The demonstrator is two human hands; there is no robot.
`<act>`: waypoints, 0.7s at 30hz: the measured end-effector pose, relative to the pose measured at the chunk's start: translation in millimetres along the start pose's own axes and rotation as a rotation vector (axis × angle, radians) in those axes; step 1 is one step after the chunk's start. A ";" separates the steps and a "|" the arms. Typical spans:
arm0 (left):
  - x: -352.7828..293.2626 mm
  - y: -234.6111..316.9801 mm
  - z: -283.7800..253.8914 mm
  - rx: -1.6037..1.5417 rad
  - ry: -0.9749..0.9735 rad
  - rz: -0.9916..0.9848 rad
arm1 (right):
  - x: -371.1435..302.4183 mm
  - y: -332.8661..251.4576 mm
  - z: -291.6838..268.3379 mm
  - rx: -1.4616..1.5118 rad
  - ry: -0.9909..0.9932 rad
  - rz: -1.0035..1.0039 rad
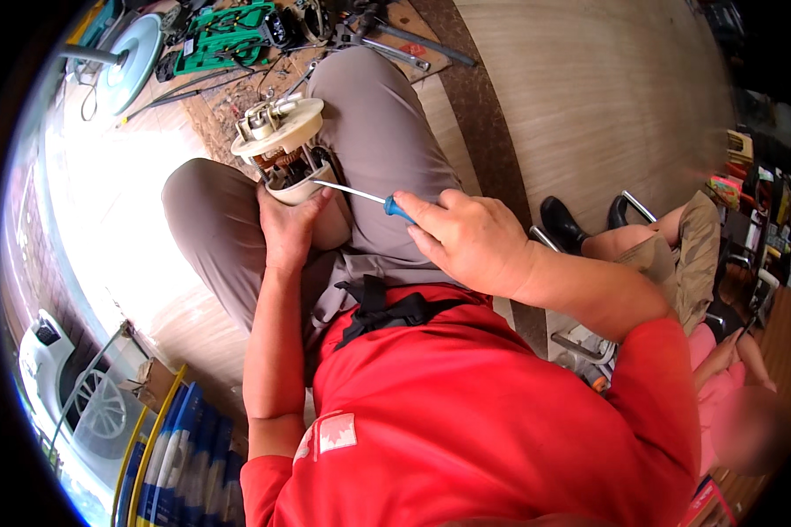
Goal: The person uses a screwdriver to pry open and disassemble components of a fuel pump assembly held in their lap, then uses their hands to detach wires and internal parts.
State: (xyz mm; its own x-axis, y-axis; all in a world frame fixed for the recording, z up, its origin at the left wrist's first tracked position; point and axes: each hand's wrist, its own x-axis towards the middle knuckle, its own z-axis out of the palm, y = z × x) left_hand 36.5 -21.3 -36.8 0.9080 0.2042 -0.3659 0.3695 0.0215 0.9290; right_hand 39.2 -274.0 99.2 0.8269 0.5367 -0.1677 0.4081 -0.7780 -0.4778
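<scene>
Between my knees a cream-coloured fuel pump assembly [283,132] stands a little tilted, with a round flange on top, metal rods and wiring below it, and a pale cup-shaped body at the bottom. My left hand [288,227] is wrapped round that lower body, thumb near its rim. In my right hand [475,237] is a screwdriver with a blue handle [397,209] and a thin metal shaft [351,191]. The shaft points left, and its tip reaches the rim of the cup. Whether the tip presses on it, I cannot tell.
Ahead lies a stained board [211,114] with a green tool case [224,39], wrenches [395,53] and loose tools. A pale round base [132,66] stands at the far left. Blue and yellow racks [171,452] are at lower left. Another person [677,237] sits at right.
</scene>
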 end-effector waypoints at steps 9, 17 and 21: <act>2.7 -17.0 -1.0 0.182 0.122 0.030 | -10.0 -8.6 19.4 0.196 0.040 0.133; -5.6 1.8 11.7 0.226 0.172 0.097 | 25.1 -10.4 -37.4 -0.093 -0.141 -0.011; -2.3 1.1 11.7 0.190 0.154 0.098 | 24.4 -18.4 -27.0 -0.002 -0.113 0.020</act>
State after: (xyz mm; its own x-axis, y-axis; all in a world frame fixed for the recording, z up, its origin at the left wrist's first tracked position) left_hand 37.1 -33.2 -35.6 0.9059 0.3432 -0.2480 0.3248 -0.1874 0.9271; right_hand 62.4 -255.4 127.1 0.7859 0.5546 -0.2733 0.3928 -0.7893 -0.4720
